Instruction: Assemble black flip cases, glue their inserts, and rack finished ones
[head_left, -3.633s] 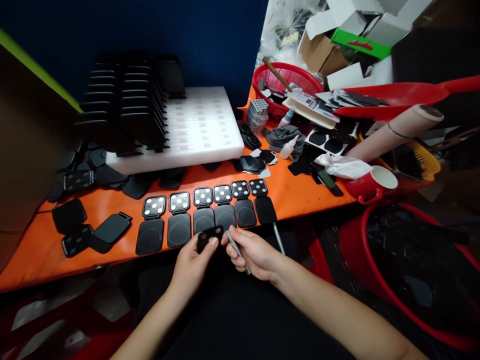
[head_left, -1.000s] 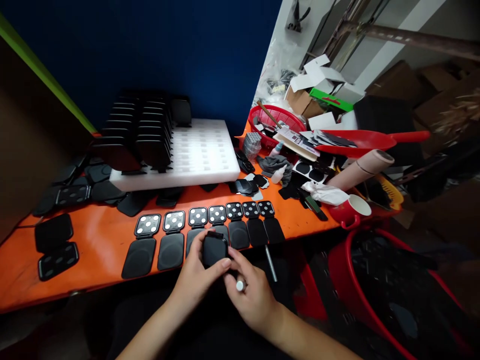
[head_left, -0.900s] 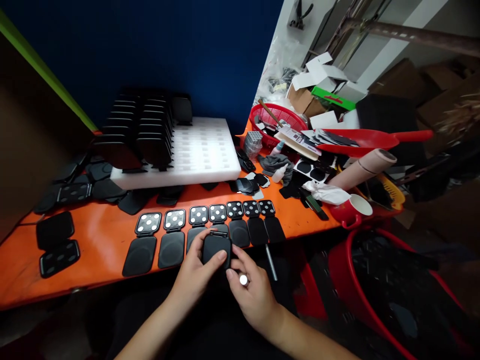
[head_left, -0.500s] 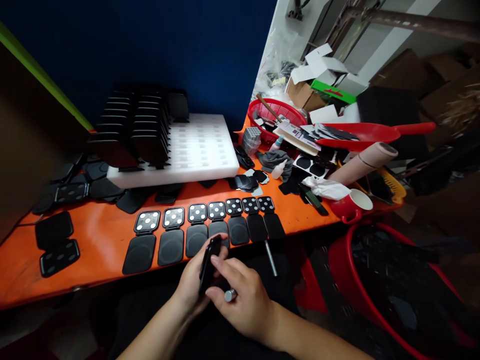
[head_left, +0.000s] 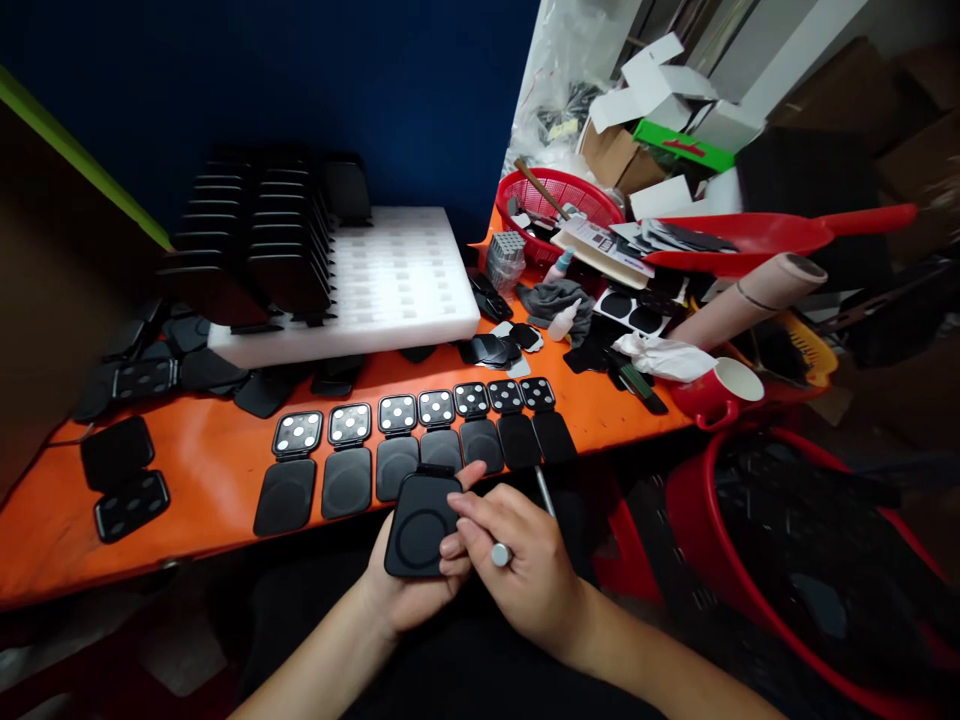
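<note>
My left hand [head_left: 405, 598] is closed around the edges of a black folding charging pad [head_left: 420, 525]. The pad's face, marked with a faint ring, is turned up toward me. In my right hand [head_left: 525, 575] is a thin tool with a round silver end [head_left: 501, 554]; the rest of it is hidden by the fingers. The right fingertips touch the pad's right edge. Beyond my hands, a row of unfolded charging pads [head_left: 346, 482] lies along the table's front, their upper halves showing silver dots. Another unfolded pad [head_left: 124, 475] lies far left.
A white foam tray [head_left: 405, 265] holds upright black pads [head_left: 289, 240] at the back of the orange table [head_left: 202, 490]. Right of it are a red basket [head_left: 559, 190], small bottles, a cloth and a red mug [head_left: 709, 395]. A red tub [head_left: 694, 490] stands low at right.
The pad in my left hand has turned from edge-on to face up. My right hand has shifted right, still holding the silver-ended tool, and its fingertips now lie at the pad's edge.
</note>
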